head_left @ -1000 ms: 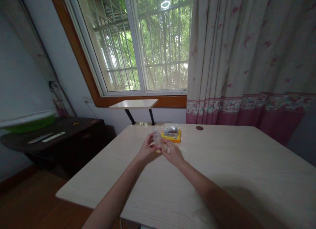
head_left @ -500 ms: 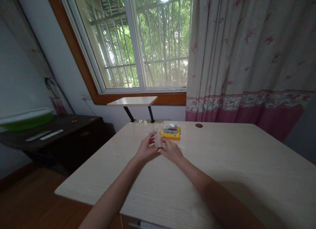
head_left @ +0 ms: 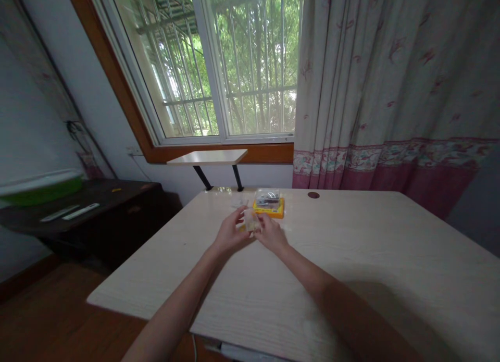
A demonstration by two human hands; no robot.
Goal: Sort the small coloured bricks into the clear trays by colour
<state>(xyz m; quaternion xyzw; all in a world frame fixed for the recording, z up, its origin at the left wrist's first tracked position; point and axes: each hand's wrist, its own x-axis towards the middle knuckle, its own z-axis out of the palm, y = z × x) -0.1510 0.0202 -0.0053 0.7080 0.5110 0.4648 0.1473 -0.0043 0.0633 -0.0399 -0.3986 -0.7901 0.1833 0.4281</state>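
- While the head view looks down along both arms, the left hand [head_left: 228, 233] holds the left side of a small clear container [head_left: 250, 220], with its fingers curved and partly spread.
- From the other side, the right hand [head_left: 272, 233] pinches the same container, its fingers bent more closely.
- This container is between the two hands, above the bench [head_left: 351, 247]; whether it touches the surface, I cannot tell.
- Just behind the hands, a clear case [head_left: 267, 197] rests on a yellow box [head_left: 276, 213].
- Left of these lies a clear object [head_left: 239, 201], too faint to identify.
- Farther back stands a small raised shelf [head_left: 209, 157] on black supports.
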